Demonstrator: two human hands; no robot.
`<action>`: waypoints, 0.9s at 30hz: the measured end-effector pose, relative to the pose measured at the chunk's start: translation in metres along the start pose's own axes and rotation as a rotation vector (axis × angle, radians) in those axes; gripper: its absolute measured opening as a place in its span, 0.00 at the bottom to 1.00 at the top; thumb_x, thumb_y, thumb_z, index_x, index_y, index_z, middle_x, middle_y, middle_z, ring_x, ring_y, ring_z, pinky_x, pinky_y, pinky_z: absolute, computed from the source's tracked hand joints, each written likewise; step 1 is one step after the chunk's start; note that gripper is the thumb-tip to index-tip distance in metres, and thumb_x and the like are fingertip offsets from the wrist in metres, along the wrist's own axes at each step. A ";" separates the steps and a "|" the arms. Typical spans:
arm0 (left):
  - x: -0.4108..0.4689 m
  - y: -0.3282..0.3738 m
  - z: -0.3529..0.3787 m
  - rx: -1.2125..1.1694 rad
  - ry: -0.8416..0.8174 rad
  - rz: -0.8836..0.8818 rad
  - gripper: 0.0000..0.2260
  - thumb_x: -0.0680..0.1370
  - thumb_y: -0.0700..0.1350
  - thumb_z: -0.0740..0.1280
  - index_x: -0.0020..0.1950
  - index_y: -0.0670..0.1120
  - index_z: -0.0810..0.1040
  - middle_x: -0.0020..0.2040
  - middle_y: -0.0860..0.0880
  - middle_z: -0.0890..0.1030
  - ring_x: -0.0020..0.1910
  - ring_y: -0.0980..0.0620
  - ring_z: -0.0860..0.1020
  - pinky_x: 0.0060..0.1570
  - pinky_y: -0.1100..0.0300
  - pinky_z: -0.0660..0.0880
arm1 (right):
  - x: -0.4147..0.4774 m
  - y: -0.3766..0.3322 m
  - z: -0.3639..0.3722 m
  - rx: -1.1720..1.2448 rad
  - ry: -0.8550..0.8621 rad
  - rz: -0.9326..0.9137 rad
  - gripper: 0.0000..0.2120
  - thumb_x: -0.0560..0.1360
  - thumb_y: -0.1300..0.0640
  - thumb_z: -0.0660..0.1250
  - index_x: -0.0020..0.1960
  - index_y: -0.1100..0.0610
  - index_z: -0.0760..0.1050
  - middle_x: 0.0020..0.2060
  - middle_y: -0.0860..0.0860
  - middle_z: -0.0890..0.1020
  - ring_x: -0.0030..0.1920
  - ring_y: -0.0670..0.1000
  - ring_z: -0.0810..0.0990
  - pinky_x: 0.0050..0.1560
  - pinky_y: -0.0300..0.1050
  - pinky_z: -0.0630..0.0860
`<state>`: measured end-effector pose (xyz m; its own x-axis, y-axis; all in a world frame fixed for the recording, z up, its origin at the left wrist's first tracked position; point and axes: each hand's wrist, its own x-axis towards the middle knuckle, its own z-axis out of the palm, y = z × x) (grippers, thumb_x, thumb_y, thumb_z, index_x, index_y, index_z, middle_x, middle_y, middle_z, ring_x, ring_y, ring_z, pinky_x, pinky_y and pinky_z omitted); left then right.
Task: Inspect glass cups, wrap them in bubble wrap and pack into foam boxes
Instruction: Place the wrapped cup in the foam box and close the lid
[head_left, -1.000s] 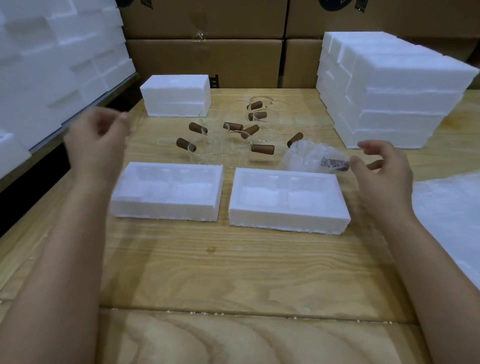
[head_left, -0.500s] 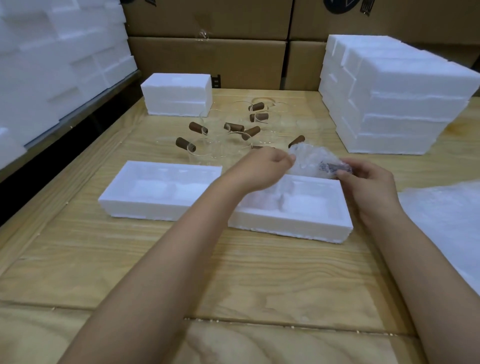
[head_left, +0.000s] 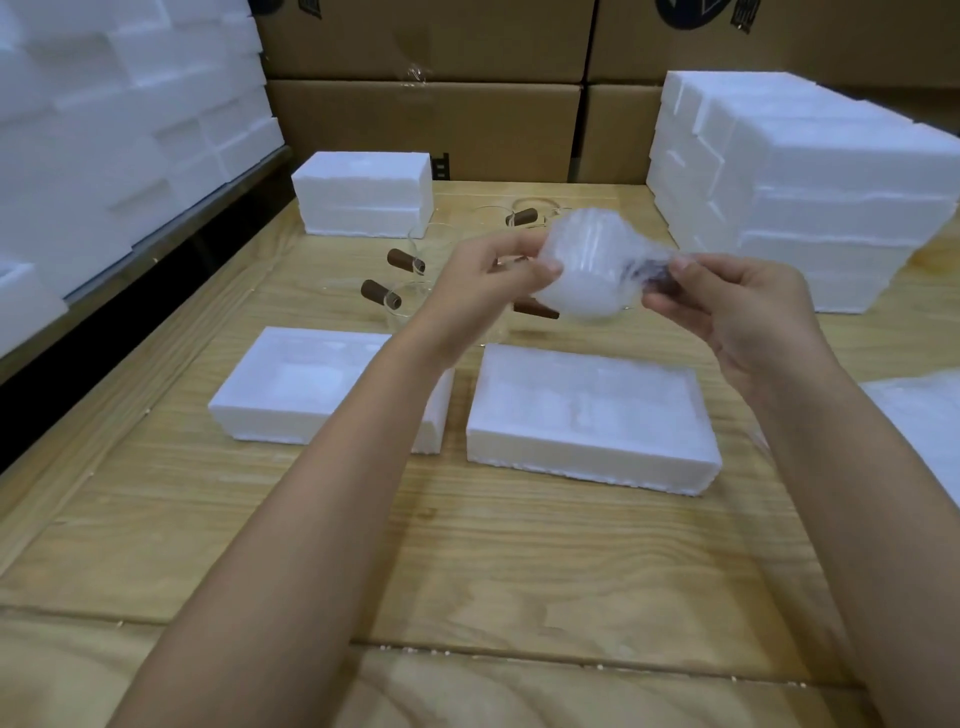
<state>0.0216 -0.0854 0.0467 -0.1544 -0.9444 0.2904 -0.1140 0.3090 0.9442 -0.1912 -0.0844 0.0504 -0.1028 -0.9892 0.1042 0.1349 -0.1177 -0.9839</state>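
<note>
- Cup (head_left: 582, 265), bubble-wrapped, held over tabletop (head_left: 519, 545).
- Left hand (head_left: 483, 283): fingers pinch its left side.
- Right hand (head_left: 727, 306): fingers clamp its wrapped handle.
- Left box (head_left: 311, 415), right box (head_left: 592, 457): side by side, mid-tabletop.

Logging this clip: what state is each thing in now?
Bubble-wrapped glass cup: wrapped, held up by both hands.
Left hand: grips the cup's body.
Right hand: pinches the wrapped brown handle.
Left white foam tray and right white foam tray: open, look empty.
White foam box behind: closed.
Clear glass cups with brown handles: unwrapped, on the wooden table.
</note>
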 end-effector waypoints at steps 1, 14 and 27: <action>-0.001 0.001 -0.003 -0.061 -0.012 0.003 0.13 0.74 0.43 0.69 0.58 0.41 0.79 0.51 0.50 0.81 0.52 0.51 0.81 0.53 0.56 0.79 | 0.000 -0.004 0.004 -0.007 -0.004 -0.001 0.06 0.77 0.62 0.67 0.42 0.62 0.79 0.32 0.52 0.84 0.37 0.50 0.84 0.42 0.35 0.79; -0.004 0.000 -0.037 -0.064 -0.084 -0.166 0.21 0.65 0.53 0.77 0.48 0.41 0.77 0.43 0.42 0.82 0.39 0.48 0.83 0.39 0.61 0.80 | -0.015 0.002 0.018 0.036 -0.082 0.272 0.13 0.77 0.56 0.65 0.41 0.66 0.75 0.23 0.53 0.80 0.22 0.45 0.78 0.25 0.31 0.74; -0.006 -0.001 -0.038 -0.301 -0.139 -0.239 0.07 0.70 0.47 0.74 0.46 0.50 0.79 0.50 0.44 0.81 0.48 0.44 0.81 0.36 0.58 0.81 | -0.016 0.010 0.017 0.189 -0.100 0.188 0.10 0.76 0.58 0.66 0.43 0.64 0.76 0.26 0.53 0.82 0.26 0.45 0.80 0.29 0.30 0.75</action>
<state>0.0603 -0.0847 0.0501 -0.2923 -0.9549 0.0525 0.1260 0.0160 0.9919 -0.1719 -0.0714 0.0417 0.0376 -0.9978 -0.0543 0.3246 0.0636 -0.9437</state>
